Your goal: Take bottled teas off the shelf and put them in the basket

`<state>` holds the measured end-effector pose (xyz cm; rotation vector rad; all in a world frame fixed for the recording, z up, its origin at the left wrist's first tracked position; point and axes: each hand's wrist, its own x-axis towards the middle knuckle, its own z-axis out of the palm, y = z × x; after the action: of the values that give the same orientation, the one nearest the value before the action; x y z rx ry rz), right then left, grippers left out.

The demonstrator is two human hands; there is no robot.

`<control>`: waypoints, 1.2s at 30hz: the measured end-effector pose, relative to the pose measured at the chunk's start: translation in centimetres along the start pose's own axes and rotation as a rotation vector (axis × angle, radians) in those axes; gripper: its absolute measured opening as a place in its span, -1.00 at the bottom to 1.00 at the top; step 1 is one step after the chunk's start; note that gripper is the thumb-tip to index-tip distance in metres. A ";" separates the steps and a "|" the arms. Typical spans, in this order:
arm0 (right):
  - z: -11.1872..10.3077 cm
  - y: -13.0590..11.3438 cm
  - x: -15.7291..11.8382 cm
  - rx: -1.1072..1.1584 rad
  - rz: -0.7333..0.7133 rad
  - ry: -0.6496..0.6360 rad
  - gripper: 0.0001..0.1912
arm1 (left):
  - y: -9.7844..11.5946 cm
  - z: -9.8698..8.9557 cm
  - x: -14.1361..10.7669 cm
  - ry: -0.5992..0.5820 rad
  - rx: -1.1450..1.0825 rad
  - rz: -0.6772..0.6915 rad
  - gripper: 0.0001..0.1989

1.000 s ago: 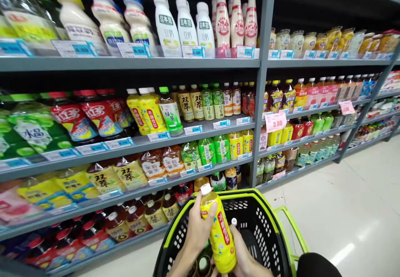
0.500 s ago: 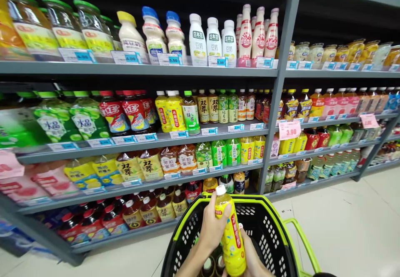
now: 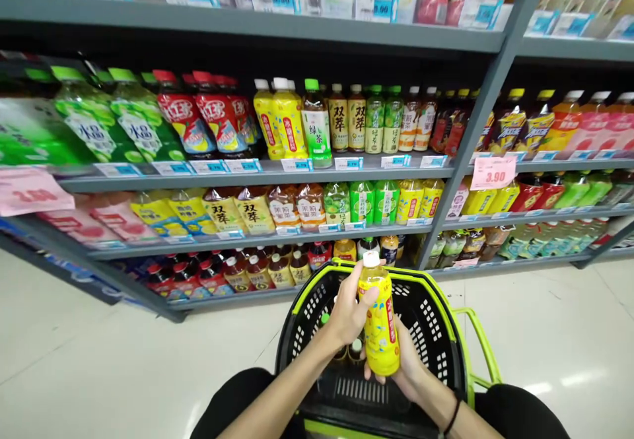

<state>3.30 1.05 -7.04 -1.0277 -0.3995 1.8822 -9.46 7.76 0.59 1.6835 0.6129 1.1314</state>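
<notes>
A yellow drink bottle [image 3: 380,323] with a white cap is held tilted between my two hands, above a black shopping basket [image 3: 341,407] with a lime-green rim. My left hand [image 3: 351,307] grips it near the neck and upper label, thumb across the front. Lower down, my right hand [image 3: 405,360] wraps its base from the right and below; a dark band circles that wrist. Inside the basket, several bottles [image 3: 355,348] stand to the left of the held one, partly hidden by my left hand and arm.
Grey shelves [image 3: 277,178] packed with drink bottles run across the front, with price tags along the edges. Similar yellow bottles [image 3: 287,122] stand on an upper row. The basket's green handle [image 3: 483,340] sticks out right, over the pale tiled floor [image 3: 545,320]. My knees flank the basket.
My view has tilted down, so the shelves sit higher in the picture and more of the basket, my arms and knees shows. The yellow bottle stays in both hands.
</notes>
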 end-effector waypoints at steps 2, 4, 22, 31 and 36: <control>-0.3 0.0 -0.1 -0.016 0.011 -0.020 -0.21 | 0.1 -0.1 0.1 -0.016 -0.047 0.019 -0.43; -0.7 0.2 -0.1 -0.036 0.020 -0.047 -0.20 | 0.2 -0.1 0.1 -0.012 -0.080 0.029 -0.43; -3.4 2.2 0.4 0.039 0.209 -0.537 -0.02 | 1.0 0.7 -0.4 0.083 -0.160 -0.015 -0.37; -2.9 2.4 0.0 0.038 0.243 -0.646 0.02 | 2.1 0.2 -0.6 -0.091 -0.368 -0.023 -0.51; -2.8 2.6 0.5 0.013 0.200 -0.490 0.01 | 1.9 0.4 -0.7 -0.101 -0.371 0.038 -0.48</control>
<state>3.91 -0.25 -10.68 -0.6040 -0.5810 2.3148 -9.64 6.28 2.03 1.4259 0.2864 1.1025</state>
